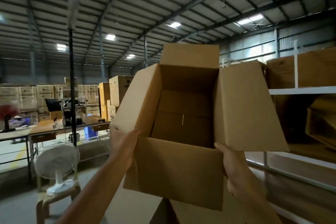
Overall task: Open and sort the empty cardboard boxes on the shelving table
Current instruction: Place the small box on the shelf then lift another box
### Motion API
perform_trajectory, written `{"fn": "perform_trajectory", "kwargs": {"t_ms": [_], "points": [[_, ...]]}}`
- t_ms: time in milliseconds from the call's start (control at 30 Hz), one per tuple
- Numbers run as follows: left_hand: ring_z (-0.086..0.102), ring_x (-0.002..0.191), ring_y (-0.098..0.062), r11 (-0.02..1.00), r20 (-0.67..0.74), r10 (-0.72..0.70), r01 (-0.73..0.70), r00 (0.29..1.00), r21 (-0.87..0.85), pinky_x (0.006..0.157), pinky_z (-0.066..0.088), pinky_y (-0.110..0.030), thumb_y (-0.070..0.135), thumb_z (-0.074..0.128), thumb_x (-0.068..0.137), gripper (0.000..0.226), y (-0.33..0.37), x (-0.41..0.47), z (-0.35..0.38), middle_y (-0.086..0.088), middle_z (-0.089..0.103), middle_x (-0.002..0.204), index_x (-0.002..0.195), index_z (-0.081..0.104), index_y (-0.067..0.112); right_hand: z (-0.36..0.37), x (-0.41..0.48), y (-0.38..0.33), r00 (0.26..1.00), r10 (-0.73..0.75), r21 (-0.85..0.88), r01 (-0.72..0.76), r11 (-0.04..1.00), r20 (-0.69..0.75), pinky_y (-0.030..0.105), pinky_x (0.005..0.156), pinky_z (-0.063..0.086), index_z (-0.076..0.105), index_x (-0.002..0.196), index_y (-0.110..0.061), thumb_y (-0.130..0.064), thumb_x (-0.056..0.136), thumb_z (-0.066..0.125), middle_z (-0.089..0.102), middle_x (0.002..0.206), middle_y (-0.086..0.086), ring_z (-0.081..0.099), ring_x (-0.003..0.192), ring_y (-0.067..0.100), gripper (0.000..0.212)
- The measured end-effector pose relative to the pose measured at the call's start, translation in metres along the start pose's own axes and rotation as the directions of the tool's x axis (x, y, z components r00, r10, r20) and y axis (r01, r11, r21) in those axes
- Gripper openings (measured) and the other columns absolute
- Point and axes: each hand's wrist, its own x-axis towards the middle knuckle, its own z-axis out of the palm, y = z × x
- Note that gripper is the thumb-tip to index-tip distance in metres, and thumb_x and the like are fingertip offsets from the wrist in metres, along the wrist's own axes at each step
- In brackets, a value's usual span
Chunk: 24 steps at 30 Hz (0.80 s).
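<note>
Cardboard box (174, 169), flaps open, is held aloft beside the white shelving (301, 90); left grip (123, 143) presses flat-fingered against its side, right grip (234, 169) curls round the near corner, thumb over the rim.

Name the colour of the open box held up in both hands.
The box is plain brown cardboard, shown in the head view.
</note>
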Motion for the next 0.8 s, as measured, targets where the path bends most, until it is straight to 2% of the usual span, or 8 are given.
{"fn": "perform_trajectory", "kwargs": {"t_ms": [100,167,267,367,500,633,733,800], "points": [[0.056,0.112,-0.031,1.000,0.005,0.013,-0.013,1.000,-0.024,0.095,0.051,-0.054,0.014,0.078,0.077,0.076,-0.015,0.053,-0.006,-0.011,0.052,0.126,0.141,0.037,0.022,0.031,0.033,0.008,0.999,-0.037,-0.027,0.037,0.999,0.014,0.037,0.088,0.036,0.055,0.096,-0.013,-0.033,0.096,0.058,0.056,0.093,0.003,0.052,0.086,0.017,0.021],[0.057,0.111,-0.030,1.000,0.008,0.007,-0.007,1.000,-0.031,0.095,0.051,-0.054,0.016,0.078,0.077,0.074,-0.027,0.081,-0.013,-0.011,0.053,0.125,0.139,0.039,0.023,0.051,0.049,0.017,0.998,-0.054,-0.043,0.053,0.998,-0.009,0.035,0.080,0.038,0.054,0.082,-0.016,-0.032,0.095,0.059,0.055,0.087,0.003,0.050,0.078,0.013,0.021],[0.056,0.112,-0.029,1.000,0.036,-0.002,0.003,0.999,-0.029,0.095,0.051,-0.051,0.016,0.078,0.078,0.076,-0.044,0.120,-0.022,-0.010,0.052,0.125,0.141,0.037,0.022,0.083,0.072,0.031,0.999,-0.033,-0.077,0.031,0.997,-0.020,0.034,0.074,0.038,0.059,0.088,-0.014,-0.036,0.095,0.057,0.059,0.091,0.006,0.053,0.082,0.016,0.023],[0.053,0.116,-0.029,0.999,0.076,-0.015,0.017,0.997,-0.030,0.098,0.049,-0.050,0.015,0.077,0.080,0.076,-0.055,0.159,-0.030,-0.010,0.049,0.129,0.143,0.034,0.018,0.116,0.088,0.043,0.999,-0.020,-0.092,0.017,0.996,-0.038,0.032,0.058,0.039,0.060,0.089,-0.007,-0.031,0.095,0.056,0.059,0.085,0.011,0.056,0.076,0.019,0.025],[0.054,0.112,-0.027,0.996,0.189,-0.054,0.065,0.981,-0.055,0.090,0.052,-0.041,0.017,0.076,0.081,0.068,-0.069,0.205,-0.037,-0.007,0.051,0.124,0.137,0.039,0.021,0.155,0.100,0.055,0.984,-0.018,-0.083,0.003,0.997,-0.175,0.037,0.066,0.048,0.059,0.082,-0.009,-0.030,0.090,0.061,0.058,0.079,0.011,0.059,0.073,0.025,0.022],[0.054,0.112,-0.024,0.995,0.312,0.012,0.018,0.950,-0.094,0.083,0.053,-0.033,0.014,0.075,0.081,0.072,-0.083,0.244,-0.036,-0.006,0.051,0.124,0.142,0.038,0.021,0.185,0.113,0.067,0.946,-0.062,-0.075,0.040,0.996,-0.317,0.038,0.068,0.048,0.060,0.084,-0.010,-0.031,0.089,0.061,0.058,0.078,0.010,0.059,0.071,0.026,0.021],[0.051,0.116,-0.024,0.997,0.351,0.036,-0.008,0.936,-0.081,0.091,0.052,-0.039,0.016,0.075,0.082,0.081,-0.097,0.262,-0.025,-0.005,0.048,0.131,0.149,0.032,0.020,0.193,0.122,0.078,0.922,-0.064,-0.063,0.043,0.997,-0.383,0.034,0.062,0.050,0.065,0.098,-0.009,-0.036,0.086,0.061,0.063,0.087,0.011,0.062,0.075,0.027,0.030],[0.049,0.119,-0.023,0.998,0.390,0.040,-0.015,0.920,-0.066,0.096,0.049,-0.039,0.017,0.075,0.083,0.084,-0.108,0.276,-0.014,-0.004,0.046,0.137,0.152,0.028,0.020,0.197,0.130,0.084,0.900,-0.075,-0.082,0.045,0.996,-0.429,0.036,0.066,0.051,0.066,0.099,-0.007,-0.037,0.086,0.061,0.065,0.088,0.013,0.065,0.078,0.029,0.033]]}}
